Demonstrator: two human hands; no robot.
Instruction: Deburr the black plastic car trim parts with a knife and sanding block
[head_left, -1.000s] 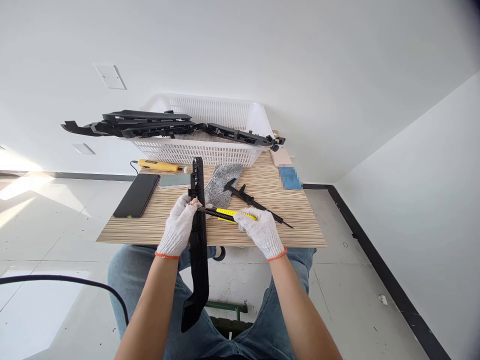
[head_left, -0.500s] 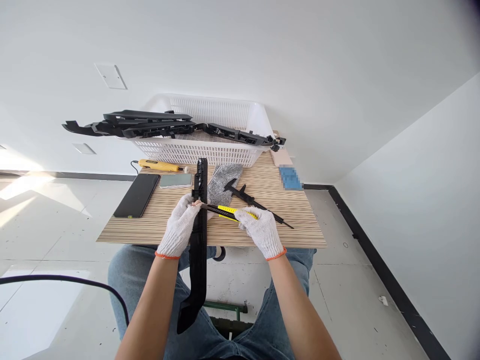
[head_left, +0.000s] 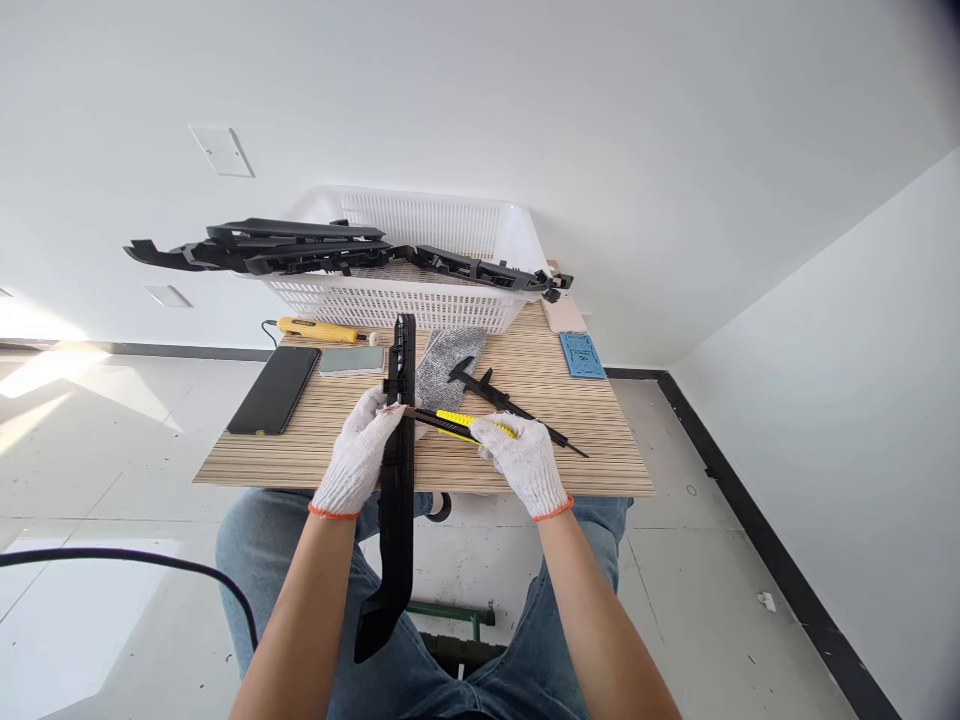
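A long black plastic part (head_left: 397, 500) lies lengthwise over the table's front edge, its curved lower end hanging above my legs. My left hand (head_left: 358, 450), in a white glove with an orange cuff, is closed around the part's left side near its middle. My gloved right hand (head_left: 517, 455) grips a yellow and black utility knife (head_left: 454, 423). The knife points left, and its blade end meets the part's edge beside my left fingertips. A black caliper (head_left: 502, 400) rests just beyond my right hand, partly on a grey speckled cloth (head_left: 450, 358).
A white basket (head_left: 405, 300) at the table's back holds several long black parts (head_left: 300, 248) that overhang its left side. On the table (head_left: 270, 465) lie a black phone (head_left: 275, 392), a grey-green block (head_left: 351, 360), a yellow corded tool (head_left: 319, 330) and a blue pad (head_left: 582, 355).
The black part and my left hand have shifted very slightly. Both hands keep their holds, and the knife stays at nearly the same place on the part.
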